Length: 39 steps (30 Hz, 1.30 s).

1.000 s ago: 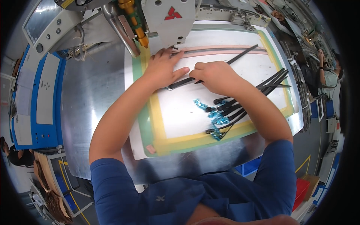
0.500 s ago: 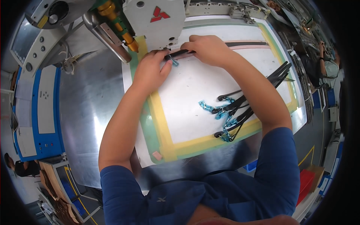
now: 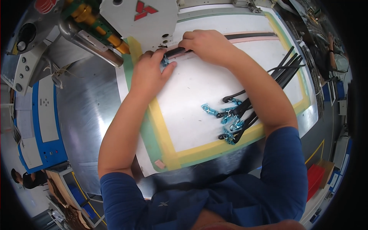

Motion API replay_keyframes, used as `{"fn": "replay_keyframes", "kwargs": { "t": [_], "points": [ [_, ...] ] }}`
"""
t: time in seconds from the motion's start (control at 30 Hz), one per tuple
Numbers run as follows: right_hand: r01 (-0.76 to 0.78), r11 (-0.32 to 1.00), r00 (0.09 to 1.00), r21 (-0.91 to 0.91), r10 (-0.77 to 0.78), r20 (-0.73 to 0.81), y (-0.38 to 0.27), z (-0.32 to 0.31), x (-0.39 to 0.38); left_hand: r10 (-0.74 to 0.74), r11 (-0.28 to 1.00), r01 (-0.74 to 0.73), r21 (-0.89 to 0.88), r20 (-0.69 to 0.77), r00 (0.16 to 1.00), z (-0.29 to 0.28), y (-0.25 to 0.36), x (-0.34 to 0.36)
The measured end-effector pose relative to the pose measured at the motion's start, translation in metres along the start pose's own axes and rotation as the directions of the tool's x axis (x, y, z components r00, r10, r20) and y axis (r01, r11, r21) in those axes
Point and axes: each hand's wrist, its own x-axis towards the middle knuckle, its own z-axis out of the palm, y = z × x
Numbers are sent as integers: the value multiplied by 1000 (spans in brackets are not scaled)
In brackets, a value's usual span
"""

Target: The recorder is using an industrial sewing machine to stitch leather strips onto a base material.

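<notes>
A black strap (image 3: 176, 52) lies along a pink strip (image 3: 251, 39) at the far side of the white work board (image 3: 191, 99). My left hand (image 3: 148, 73) rests its fingertips at the strap's left end, beside a clasp in blue wrapping (image 3: 165, 60); its thumb is spread away. My right hand (image 3: 209, 48) has its fingers closed on the strap a little farther right. The right fingertips partly cover the strap. Near my right forearm lies a bundle of black straps (image 3: 281, 76), with several blue-wrapped metal clasps (image 3: 210, 110) at their near ends.
A white machine head (image 3: 142, 19) stands just beyond my hands. Left of it, a metal tube (image 3: 92, 44) and a gold-coloured cylinder (image 3: 115, 42) slant down. Yellow tape (image 3: 165, 130) borders the board on a metal table (image 3: 88, 115). A blue-and-white cabinet (image 3: 48, 119) is at left.
My left thumb has moved away from the blue-wrapped clasp. The right hand stays on the strap. The whole view has shifted slightly, with the machine farther left and higher.
</notes>
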Motion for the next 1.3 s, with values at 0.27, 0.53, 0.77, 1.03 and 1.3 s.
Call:
{"fn": "replay_keyframes", "kwargs": {
  "t": [0.27,0.53,0.77,1.03,1.3],
  "points": [
    [-30,999,998,33,28,55,3,-9,0,-36,999,37,38,-22,999,2,-10,-3],
    [-34,999,998,13,34,61,6,1,-3,140,990,-141,-13,-44,989,6,-10,1],
    [-29,1000,996,12,28,85,4,1,-4,126,992,-125,33,-14,992,9,-17,4],
    [-48,998,993,47,42,113,0,-3,-3,148,988,-147,36,-30,988,9,-16,5],
    [-44,997,995,62,38,97,1,4,-1,191,972,-189,136,-1,982,13,-17,5]
  ]
}}
